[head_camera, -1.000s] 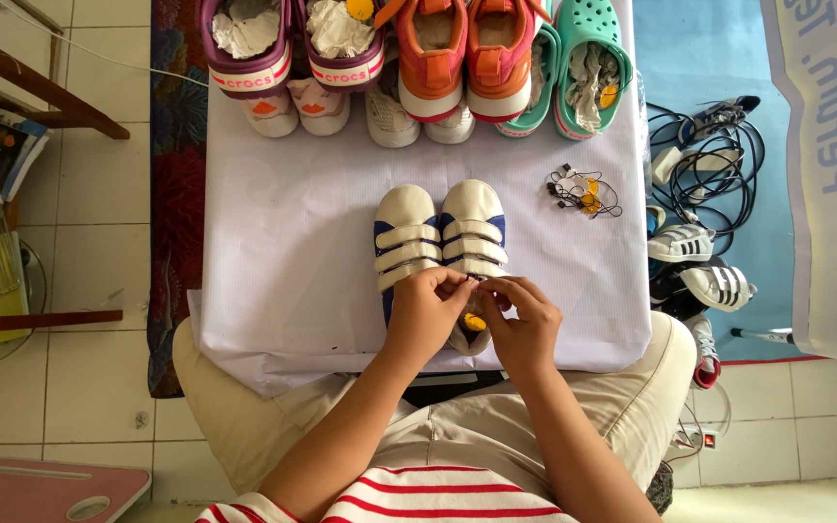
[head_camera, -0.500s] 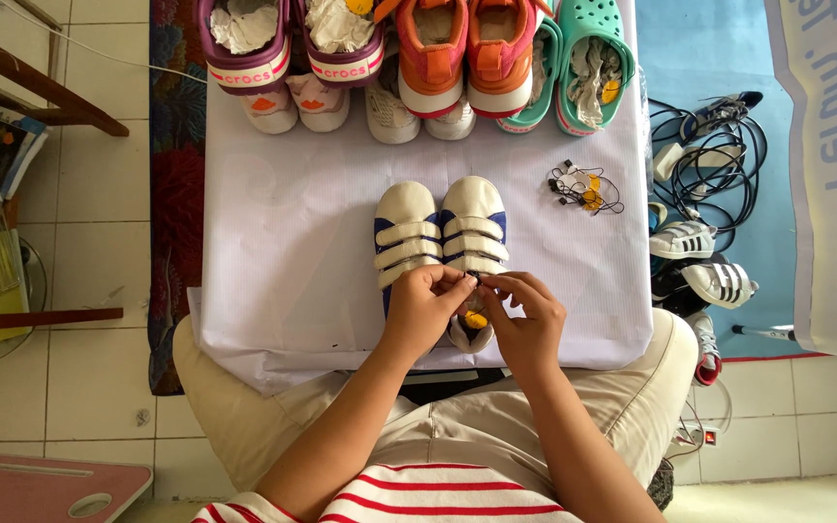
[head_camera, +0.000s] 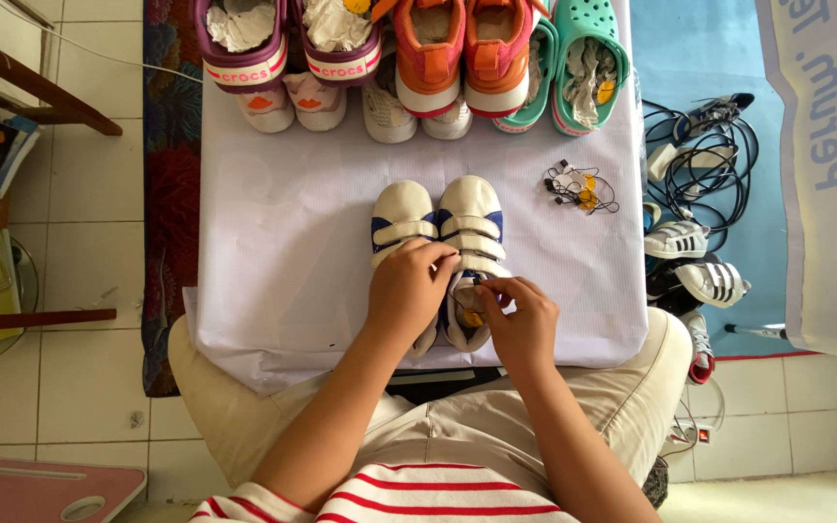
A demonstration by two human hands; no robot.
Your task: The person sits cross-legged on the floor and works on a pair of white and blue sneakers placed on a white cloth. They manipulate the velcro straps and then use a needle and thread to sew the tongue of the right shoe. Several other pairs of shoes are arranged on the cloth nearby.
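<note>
I see the pair of small white shoes (head_camera: 443, 228) with blue panels and white straps at centre frame, toes toward the top, side by side and touching, on the white-covered worktop (head_camera: 283, 232). Left hand (head_camera: 409, 291) lies over the left-frame shoe, fingers curled onto its strap edge; grip closed on the shoe. Right hand (head_camera: 520, 315) is just below and right of it, at the heel opening of the right-frame shoe, fingertips pinched on a small yellow tag (head_camera: 474, 317); the tag is mostly hidden, so I can't tell its shape. The hands nearly touch at the fingertips.

Right of the pair, well apart, a little heap of black strings with yellow tags (head_camera: 578, 186) on the worktop.

Top edge of frame, a row of shoes: purple clogs (head_camera: 288, 39) stuffed with paper, small white shoes (head_camera: 293, 102) in front of them, orange-and-white sneakers (head_camera: 462, 48), green clogs (head_camera: 578, 63).

Right of frame, on the blue mat (head_camera: 699, 48): tangled black cables (head_camera: 699, 145), black-and-white striped sneakers (head_camera: 699, 261). Left side, tiled floor (head_camera: 99, 194). Bottom: beige trousers (head_camera: 477, 416), red-striped shirt (head_camera: 418, 494).
</note>
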